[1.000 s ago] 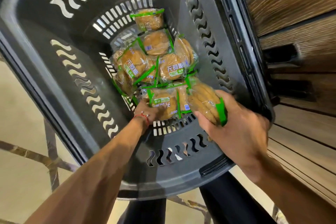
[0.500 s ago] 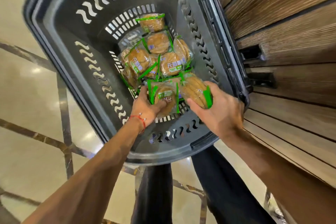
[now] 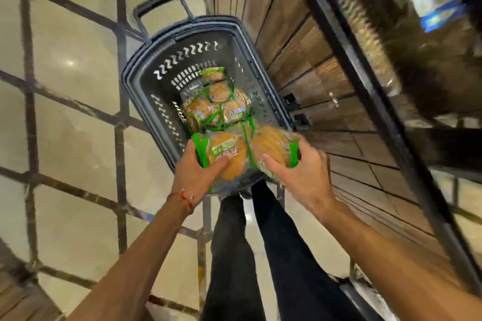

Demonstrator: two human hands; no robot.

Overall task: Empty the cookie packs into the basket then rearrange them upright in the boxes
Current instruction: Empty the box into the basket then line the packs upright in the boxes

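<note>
Over the near end of a dark basket [image 3: 146, 91] on a tiled floor [image 3: 73, 65], the left grip [image 3: 198, 177] holds a cookie pack [image 3: 227, 156], the right grip [image 3: 302, 177] a second pack [image 3: 271, 148]; more packs [image 3: 216, 109] lie heaped inside.

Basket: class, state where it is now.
Head view, centre: the basket sits left of the wooden wall, just beyond the left hand and right hand.

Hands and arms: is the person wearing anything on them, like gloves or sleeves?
No gloves or sleeves show; both arms are bare as far as the view reaches. The left hand has a thin red thread bracelet with a few small pale beads at its wrist. The right hand and its wrist wear nothing. No rings show.
</note>
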